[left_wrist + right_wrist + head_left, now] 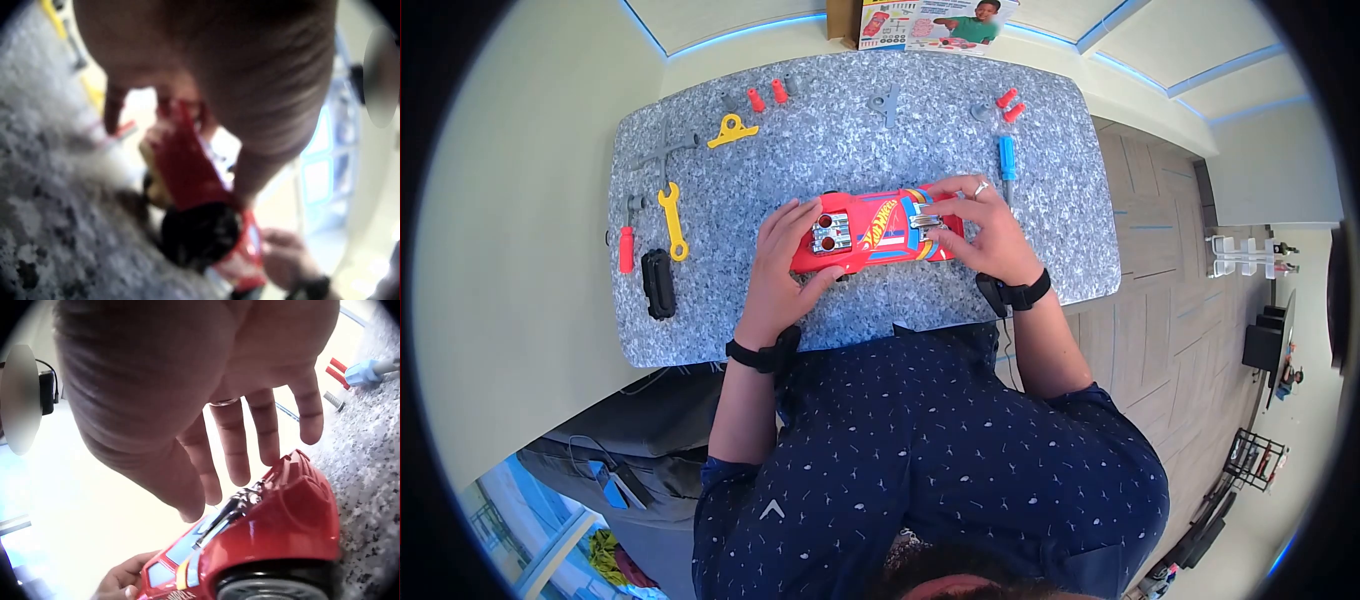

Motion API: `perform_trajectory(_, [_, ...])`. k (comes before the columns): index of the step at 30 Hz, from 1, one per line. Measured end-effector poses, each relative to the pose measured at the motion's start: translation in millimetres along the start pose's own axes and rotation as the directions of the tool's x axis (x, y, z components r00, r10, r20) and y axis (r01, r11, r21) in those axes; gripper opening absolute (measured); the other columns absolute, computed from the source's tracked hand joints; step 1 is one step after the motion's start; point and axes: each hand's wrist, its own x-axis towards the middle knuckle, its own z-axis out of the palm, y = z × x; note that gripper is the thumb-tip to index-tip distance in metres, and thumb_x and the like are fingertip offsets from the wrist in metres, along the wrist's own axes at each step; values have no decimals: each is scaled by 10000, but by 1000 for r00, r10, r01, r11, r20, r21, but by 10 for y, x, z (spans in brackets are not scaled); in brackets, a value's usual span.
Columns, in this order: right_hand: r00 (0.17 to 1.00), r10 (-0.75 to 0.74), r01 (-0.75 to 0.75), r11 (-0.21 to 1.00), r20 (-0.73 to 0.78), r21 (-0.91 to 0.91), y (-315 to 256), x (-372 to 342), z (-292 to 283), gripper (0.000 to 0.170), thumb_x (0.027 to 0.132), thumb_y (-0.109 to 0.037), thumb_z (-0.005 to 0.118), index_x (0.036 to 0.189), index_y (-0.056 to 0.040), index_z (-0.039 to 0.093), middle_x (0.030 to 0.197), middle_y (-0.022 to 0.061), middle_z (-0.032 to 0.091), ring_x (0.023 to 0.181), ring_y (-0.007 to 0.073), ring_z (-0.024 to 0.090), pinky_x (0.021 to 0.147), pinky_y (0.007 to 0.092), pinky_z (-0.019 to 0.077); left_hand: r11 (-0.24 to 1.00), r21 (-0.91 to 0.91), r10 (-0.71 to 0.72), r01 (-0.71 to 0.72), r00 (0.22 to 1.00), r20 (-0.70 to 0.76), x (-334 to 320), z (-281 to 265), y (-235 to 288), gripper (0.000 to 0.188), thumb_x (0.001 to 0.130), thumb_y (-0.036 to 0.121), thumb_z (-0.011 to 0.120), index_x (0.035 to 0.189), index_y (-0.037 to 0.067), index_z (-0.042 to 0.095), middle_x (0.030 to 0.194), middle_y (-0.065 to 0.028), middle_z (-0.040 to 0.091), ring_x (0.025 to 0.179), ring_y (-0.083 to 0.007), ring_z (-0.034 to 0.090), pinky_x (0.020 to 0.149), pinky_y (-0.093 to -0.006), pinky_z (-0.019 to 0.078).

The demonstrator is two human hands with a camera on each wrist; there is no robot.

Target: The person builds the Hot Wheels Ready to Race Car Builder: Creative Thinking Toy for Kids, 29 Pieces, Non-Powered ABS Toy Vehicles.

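A red toy car (862,262) with a yellow Hot Wheels logo lies across the tabletop, its wheels down. My left hand (778,265) grips its left end, fingers along the far side and thumb on the near side, beside a silver engine piece (831,233). At the right end my right hand (998,238) pinches a second silver part (922,222) between thumb and index finger. The right wrist view shows that part (234,509) under the fingertips. The left wrist view is blurred; the car's red body (187,162) and a black wheel (200,234) show below the left hand.
Left of the car lie a yellow wrench (670,222), a red-handled tool (626,248) and a black part (658,284). Beyond it are a yellow piece (732,131), a grey piece (890,104), red pieces (779,91) and a blue screwdriver (1007,158). A box (935,24) stands behind.
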Motion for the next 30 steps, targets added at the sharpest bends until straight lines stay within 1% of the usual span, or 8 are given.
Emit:
perform_trajectory(4, [999,-33,32,997,-26,-63,71,-15,64,254,857,-86,921,1102,-96,855,1254,80,762,1211,318,678,1049,444,556,1000,14,-10,10,1000,0,-2,3,4,857,860,279,957,1617,82,607,1664,-123,617,1593,-396,488,1322,-533,393])
perform_trajectory(10, [998,-67,63,985,-18,-163,44,26,75,304,862,-92,929,1149,-99,827,1243,83,760,1159,311,693,1013,436,567,1000,18,7,-7,1000,-16,-7,32,-27,853,854,284,959,1608,83,615,1655,-122,623,1582,-401,497,1314,-537,402])
perform_trajectory(13, [991,1,-1,1000,-132,-3,156,79,-118,326,867,-107,933,1172,-96,820,1235,116,756,1121,327,711,997,435,572,1000,24,10,-9,1000,-11,2,9,-7,850,861,295,958,1608,84,614,1664,-122,617,1591,-394,490,1321,-533,393])
perform_trajectory(16, [878,256,-337,931,-405,-143,546,228,-452,319,931,-136,883,1242,-108,821,1284,163,753,1159,372,736,981,478,578,1000,17,4,-4,1000,-14,-5,20,4,854,860,291,957,1610,78,610,1668,-126,614,1589,-396,492,1322,-532,392])
perform_trajectory(18, [905,72,-243,896,-419,-372,1027,322,-741,376,957,-145,851,1330,-126,806,1362,198,748,1249,424,719,1059,538,555,1000,9,5,-5,1000,-12,-4,36,3,857,860,283,956,1614,76,606,1672,-128,610,1591,-398,490,1323,-532,392])
perform_trajectory(22, [929,194,-336,796,-314,-504,1646,464,-891,516,955,-151,836,1465,-137,757,1422,266,739,1375,490,654,1229,540,463,1000,20,12,-12,1000,-6,5,54,35,857,867,266,949,1624,77,595,1680,-126,604,1606,-399,476,1324,-532,392])
perform_trajectory(25, [930,252,-357,798,-269,-485,1767,542,-846,499,943,-136,851,1434,-123,767,1351,244,777,1359,469,672,1207,520,488,1000,-12,-19,19,1000,-19,10,77,104,860,876,253,945,1636,81,583,1682,-127,601,1625,-399,457,1325,-530,393])
perform_trajectory(30, [877,288,-402,877,-384,-261,1189,523,-816,434,946,-77,866,1372,-90,785,1146,124,811,1038,261,768,958,402,616,997,-67,-38,36,999,-30,-3,68,122,867,878,227,944,1650,91,571,1679,-132,603,1641,-398,452,1322,-526,404])
